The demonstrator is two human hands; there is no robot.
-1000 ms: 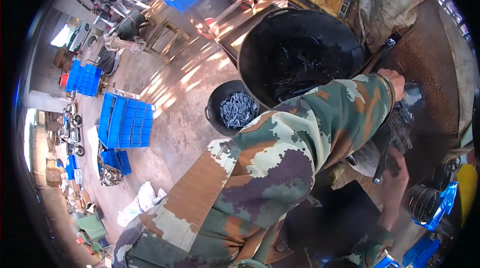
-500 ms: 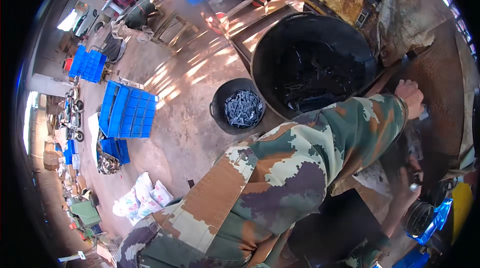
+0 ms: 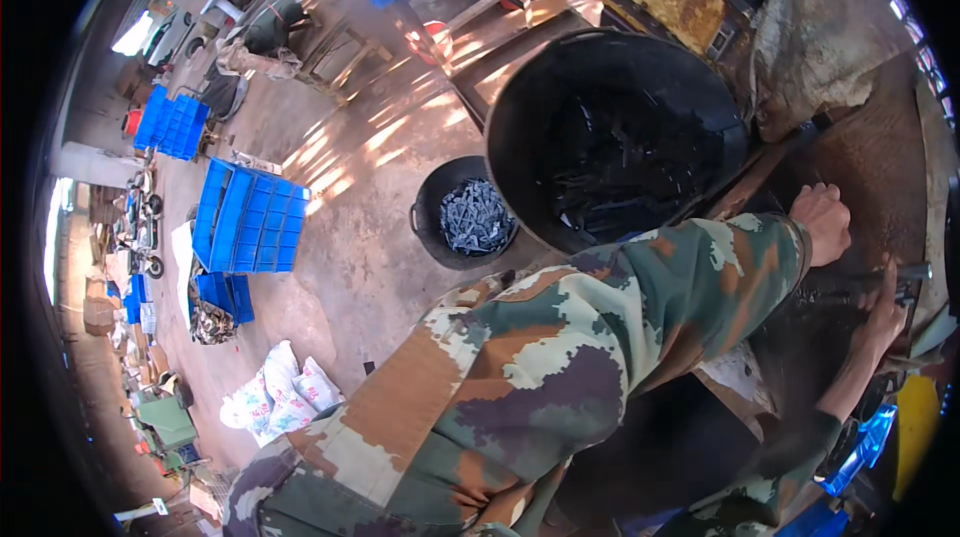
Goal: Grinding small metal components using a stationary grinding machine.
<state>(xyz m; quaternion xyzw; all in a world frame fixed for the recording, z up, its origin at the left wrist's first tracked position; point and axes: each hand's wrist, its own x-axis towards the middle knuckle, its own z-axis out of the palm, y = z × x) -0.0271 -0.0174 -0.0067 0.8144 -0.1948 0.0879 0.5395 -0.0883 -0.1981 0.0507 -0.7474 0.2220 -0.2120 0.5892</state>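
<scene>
Where sleeve (image 3: 640,302) ends, left hand (image 3: 822,224) curls.

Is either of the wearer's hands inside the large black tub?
No, the left hand and the right hand are both over the brown work surface, outside the large black tub.

From left to right come crates (image 3: 255,225), the basin (image 3: 428,199) of pieces (image 3: 475,217), the tub (image 3: 517,127), then the rod (image 3: 915,271).

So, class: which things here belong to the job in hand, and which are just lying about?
Likely in the job: left hand; right hand, at a metal rod; brown surface; big tub; small tub.

Seemingly lying about: blue crates; white sacks.
</scene>
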